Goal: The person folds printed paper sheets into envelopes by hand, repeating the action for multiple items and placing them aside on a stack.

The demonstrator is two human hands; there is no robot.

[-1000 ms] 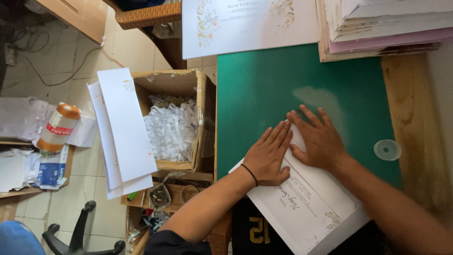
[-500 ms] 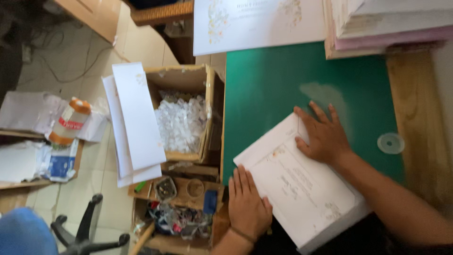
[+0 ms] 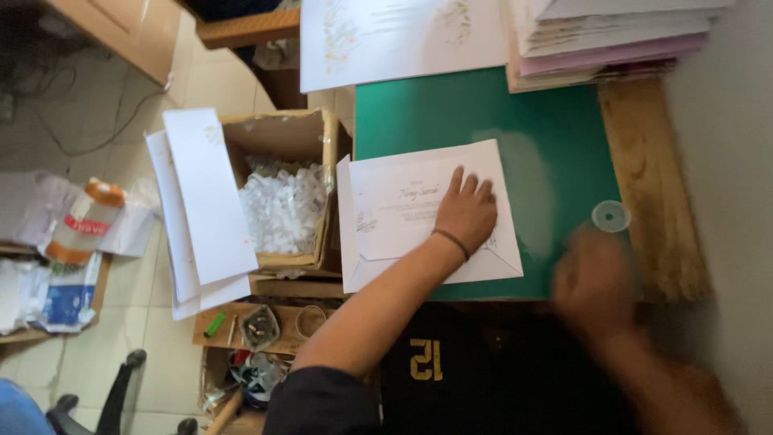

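White printed envelope [image 3: 419,213], flap open, flat.

A green mat [image 3: 515,113] covered the desk [image 3: 644,177], with a paper stack [image 3: 612,40] at its far right corner and a clear disc [image 3: 611,216] near its right edge. Beside the desk's left edge, a cardboard box [image 3: 278,129] held white scraps [image 3: 282,209]; 1 orange-capped bottle [image 3: 83,221] lay farther left.
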